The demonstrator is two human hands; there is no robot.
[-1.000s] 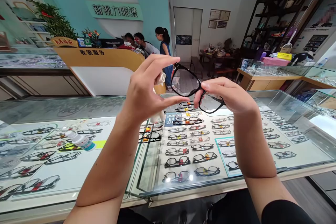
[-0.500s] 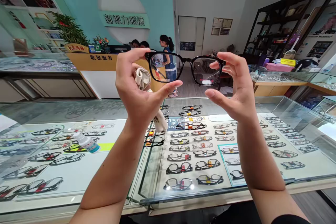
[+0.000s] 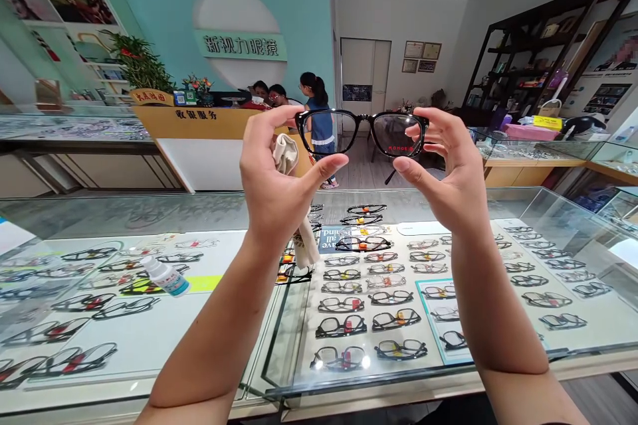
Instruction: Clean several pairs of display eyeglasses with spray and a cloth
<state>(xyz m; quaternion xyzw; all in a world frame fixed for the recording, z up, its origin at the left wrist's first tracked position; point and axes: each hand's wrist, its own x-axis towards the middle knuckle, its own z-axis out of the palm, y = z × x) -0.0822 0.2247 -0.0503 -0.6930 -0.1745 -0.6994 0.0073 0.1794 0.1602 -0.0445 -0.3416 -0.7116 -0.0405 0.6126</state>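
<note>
A pair of black-framed eyeglasses (image 3: 365, 118) is raised in front of me above the glass counter, with small red lettering on the right lens. My left hand (image 3: 279, 172) grips the left side of the frame between thumb and fingers. Bunched in that same hand is a beige cleaning cloth (image 3: 286, 154), whose tail hangs down below the wrist. At the right end of the frame my right hand (image 3: 443, 163) holds the glasses by thumb and fingers. One temple arm points down behind the right lens.
Beneath my arms, a glass display counter (image 3: 279, 388) holds rows of eyeglasses (image 3: 400, 349). A small white spray bottle (image 3: 167, 276) lies on the glass at left. Beyond stand a reception desk (image 3: 199, 163) and a person in blue (image 3: 319, 123), with other people behind the desk.
The glasses have turned slightly, and my left hand has shifted right and a little down. Red lettering on the right lens and a lowered temple arm now show clearly.
</note>
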